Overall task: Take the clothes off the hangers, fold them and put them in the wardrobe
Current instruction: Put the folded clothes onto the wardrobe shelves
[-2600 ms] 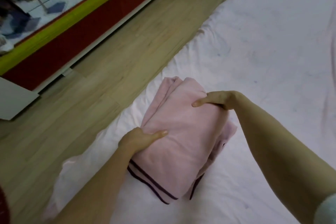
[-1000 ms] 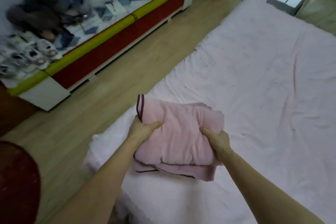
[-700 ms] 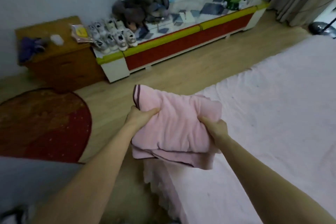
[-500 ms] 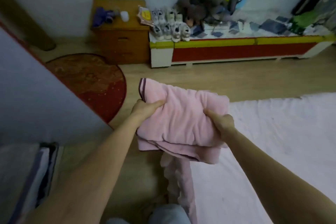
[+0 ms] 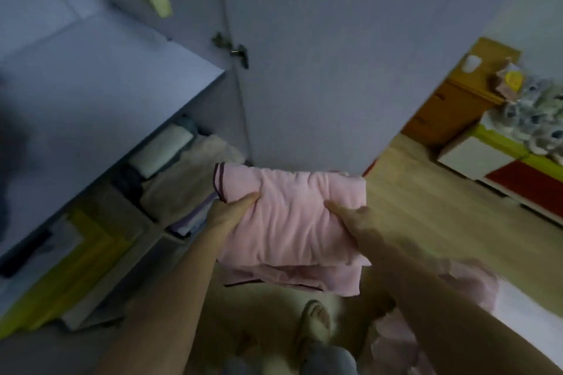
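Folded pink garment (image 5: 292, 222) between hands (image 5: 292, 210)

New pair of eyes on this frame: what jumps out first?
The folded pink garment at centre, gripped on either side by the left hand and right hand. Left of it, an open wardrobe with folded clothes stacked under a pale shelf. At far right, a wooden cabinet stands on the wood floor.
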Demonstrator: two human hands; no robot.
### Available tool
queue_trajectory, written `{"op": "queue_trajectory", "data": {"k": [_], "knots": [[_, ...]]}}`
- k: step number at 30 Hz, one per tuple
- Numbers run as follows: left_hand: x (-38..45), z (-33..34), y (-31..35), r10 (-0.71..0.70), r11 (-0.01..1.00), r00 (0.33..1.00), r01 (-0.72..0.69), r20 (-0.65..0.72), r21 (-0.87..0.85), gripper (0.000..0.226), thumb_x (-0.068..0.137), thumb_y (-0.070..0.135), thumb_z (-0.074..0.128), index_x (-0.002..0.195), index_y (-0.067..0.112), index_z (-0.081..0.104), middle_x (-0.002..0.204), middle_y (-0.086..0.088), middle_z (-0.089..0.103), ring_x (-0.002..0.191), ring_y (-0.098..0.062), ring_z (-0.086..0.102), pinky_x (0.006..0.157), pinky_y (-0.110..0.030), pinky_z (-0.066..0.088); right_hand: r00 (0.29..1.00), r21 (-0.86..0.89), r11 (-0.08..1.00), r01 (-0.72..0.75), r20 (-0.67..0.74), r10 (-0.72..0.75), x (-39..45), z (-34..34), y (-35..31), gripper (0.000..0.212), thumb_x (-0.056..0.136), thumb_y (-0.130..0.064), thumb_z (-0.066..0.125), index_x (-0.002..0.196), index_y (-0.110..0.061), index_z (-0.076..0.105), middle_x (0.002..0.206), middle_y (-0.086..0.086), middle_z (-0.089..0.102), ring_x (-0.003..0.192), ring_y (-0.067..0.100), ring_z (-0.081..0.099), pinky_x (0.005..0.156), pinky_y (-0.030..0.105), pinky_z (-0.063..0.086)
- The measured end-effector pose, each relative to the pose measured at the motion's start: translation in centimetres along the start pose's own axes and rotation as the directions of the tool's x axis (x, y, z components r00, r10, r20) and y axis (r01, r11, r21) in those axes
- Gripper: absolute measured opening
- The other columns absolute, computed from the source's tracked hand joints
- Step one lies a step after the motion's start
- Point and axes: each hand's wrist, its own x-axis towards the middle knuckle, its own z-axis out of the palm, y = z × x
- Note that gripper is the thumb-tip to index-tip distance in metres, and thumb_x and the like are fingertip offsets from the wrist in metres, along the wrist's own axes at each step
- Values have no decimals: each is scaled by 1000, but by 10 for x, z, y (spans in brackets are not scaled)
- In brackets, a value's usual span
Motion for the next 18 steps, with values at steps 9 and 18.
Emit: {"op": "queue_trajectory", "data": {"k": [9,18], "knots": [[115,-94,-84,-251,897,920,105,-301,-429,93,72,63,72,140,6,44,141,-14,50,126,-31,50,99,-38,44,911,-324,880,348,339,-235,91,193,-104,81,75,-45,78,133,1,45,127,13,55,121,32,53,89,34,43],[251,-92,-152,-235,845,850,-60,-471,-531,122,50,67,81,149,15,32,148,-7,42,131,-27,43,108,-39,36,781,-345,738,581,492,-385,223,349,-120,92,67,-45,82,139,-9,37,135,11,50,121,30,51,97,41,45]]}}
